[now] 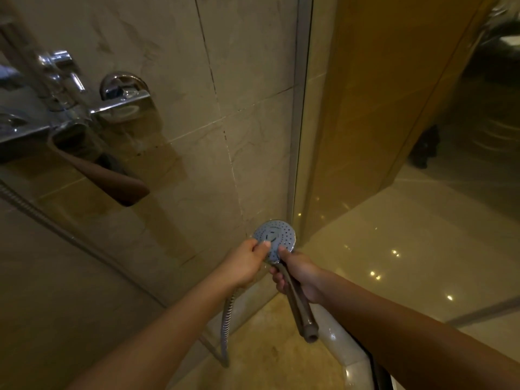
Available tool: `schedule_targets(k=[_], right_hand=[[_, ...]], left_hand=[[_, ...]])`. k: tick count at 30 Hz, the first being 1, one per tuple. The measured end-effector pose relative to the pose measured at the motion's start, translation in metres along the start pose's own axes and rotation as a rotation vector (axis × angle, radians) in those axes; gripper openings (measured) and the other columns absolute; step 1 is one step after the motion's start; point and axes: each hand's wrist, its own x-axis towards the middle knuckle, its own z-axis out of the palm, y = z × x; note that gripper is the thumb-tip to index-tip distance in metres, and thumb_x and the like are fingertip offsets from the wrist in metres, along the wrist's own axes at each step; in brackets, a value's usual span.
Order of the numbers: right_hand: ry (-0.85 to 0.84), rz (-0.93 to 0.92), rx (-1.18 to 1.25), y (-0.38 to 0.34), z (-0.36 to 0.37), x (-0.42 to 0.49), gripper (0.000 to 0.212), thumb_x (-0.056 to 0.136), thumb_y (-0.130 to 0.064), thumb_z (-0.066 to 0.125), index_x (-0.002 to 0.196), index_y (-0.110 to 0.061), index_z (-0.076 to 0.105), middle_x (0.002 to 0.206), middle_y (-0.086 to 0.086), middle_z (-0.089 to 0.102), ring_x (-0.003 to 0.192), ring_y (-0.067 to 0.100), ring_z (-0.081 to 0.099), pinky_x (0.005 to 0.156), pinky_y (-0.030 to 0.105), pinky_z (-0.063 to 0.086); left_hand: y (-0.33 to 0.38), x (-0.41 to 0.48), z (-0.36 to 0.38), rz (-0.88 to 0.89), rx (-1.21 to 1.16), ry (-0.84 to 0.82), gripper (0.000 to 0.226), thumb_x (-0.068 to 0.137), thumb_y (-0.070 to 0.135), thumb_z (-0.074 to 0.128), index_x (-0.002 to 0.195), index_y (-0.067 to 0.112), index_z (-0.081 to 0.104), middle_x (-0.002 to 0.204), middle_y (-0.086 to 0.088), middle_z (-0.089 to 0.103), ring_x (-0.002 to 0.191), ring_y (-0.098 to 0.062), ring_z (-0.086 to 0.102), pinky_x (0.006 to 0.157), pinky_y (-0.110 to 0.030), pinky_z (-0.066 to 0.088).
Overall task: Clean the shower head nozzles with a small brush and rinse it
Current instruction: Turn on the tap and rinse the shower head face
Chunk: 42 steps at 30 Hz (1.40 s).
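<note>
A round chrome shower head (278, 235) faces up at me, low in the corner of the shower, its nozzle plate dotted with small holes. My right hand (301, 274) is wrapped around its handle (302, 313), thumb up near the plate. The handle's lower end (309, 337) shows no hose on it. My left hand (244, 263) grips the head's left rim with its thumb pressed on the nozzle face. No brush is visible in either hand.
A chrome mixer tap (84, 108) with levers sticks out of the tiled wall at upper left. A metal hose (225, 319) hangs below my left wrist. A glass panel (365, 136) in a metal frame stands right, with a white curb (346, 350) below.
</note>
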Motion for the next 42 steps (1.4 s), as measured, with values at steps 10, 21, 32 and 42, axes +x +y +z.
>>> schedule_targets(k=[10,21,32,42], right_hand=[[-0.037,-0.065,0.063,0.002,0.0,0.01,0.025,0.103,-0.033,0.033,0.103,-0.012,0.047,0.06,0.005,0.048,0.037,0.009,0.042,0.034,0.016,0.035],[0.001,-0.096,0.078,0.008,-0.007,0.011,0.041,0.098,-0.048,0.039,0.101,-0.009,0.052,0.057,0.004,0.047,0.037,0.009,0.042,0.035,0.016,0.035],[-0.175,-0.048,0.082,0.013,-0.006,0.013,0.021,0.1,-0.01,0.039,0.117,-0.01,0.052,0.086,0.014,0.06,0.065,0.019,0.057,0.059,0.031,0.052],[-0.112,0.03,0.032,0.015,-0.006,0.02,0.033,0.098,-0.038,0.04,0.098,-0.009,0.058,0.069,0.003,0.056,0.055,0.013,0.05,0.055,0.025,0.045]], left_hand=[[-0.012,0.003,-0.001,-0.099,-0.124,0.06,0.033,0.098,0.039,0.035,0.074,0.018,0.045,0.056,0.003,0.039,0.039,-0.01,0.032,0.038,-0.017,0.024],[-0.012,0.004,0.018,-0.061,-0.095,-0.041,0.032,0.098,0.038,0.034,0.074,0.019,0.045,0.056,0.004,0.039,0.038,-0.007,0.032,0.035,-0.015,0.025],[-0.023,0.002,0.026,-0.059,-0.041,-0.073,0.031,0.097,0.038,0.036,0.078,0.017,0.046,0.061,0.0,0.046,0.042,-0.01,0.037,0.039,-0.018,0.029],[-0.014,0.018,0.009,-0.082,-0.139,0.029,0.032,0.097,0.04,0.035,0.075,0.02,0.045,0.061,0.001,0.042,0.044,-0.012,0.036,0.041,-0.02,0.027]])
